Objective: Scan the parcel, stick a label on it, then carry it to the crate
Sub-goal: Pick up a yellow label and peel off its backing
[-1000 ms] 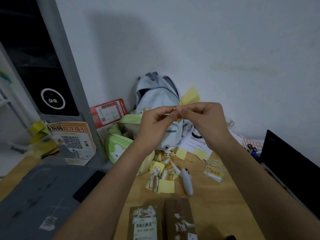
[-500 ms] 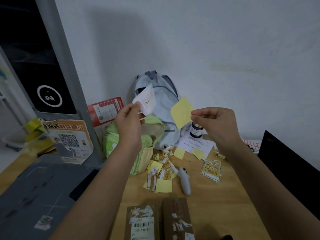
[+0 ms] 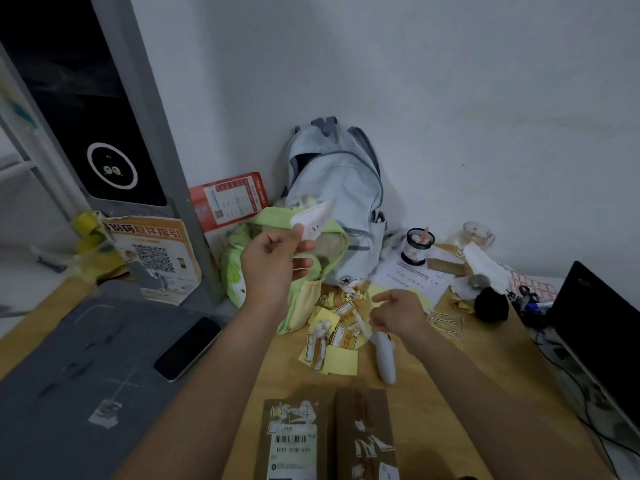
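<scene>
My left hand (image 3: 273,261) is raised over the desk and pinches a white peeled label (image 3: 313,218) between thumb and fingers. My right hand (image 3: 398,315) hangs low over a heap of yellow backing papers (image 3: 332,344), fingers loosely apart and holding nothing. Two brown parcels lie side by side at the near edge: one with a barcode label (image 3: 292,441) and one to its right (image 3: 367,434). A white handheld scanner (image 3: 384,356) lies on the wood just below my right hand. No crate is in view.
A pale blue backpack (image 3: 343,188) and a green bag (image 3: 249,258) lean against the wall. A phone (image 3: 188,348) lies on a grey mat (image 3: 86,375) at left. A dark laptop (image 3: 599,327), a jar (image 3: 417,245) and label sheets (image 3: 446,322) crowd the right.
My hands pulled apart, peeling the white label off its yellow backing. The right hand then dropped to the paper heap and no longer holds the yellow backing. The left hand keeps the label.
</scene>
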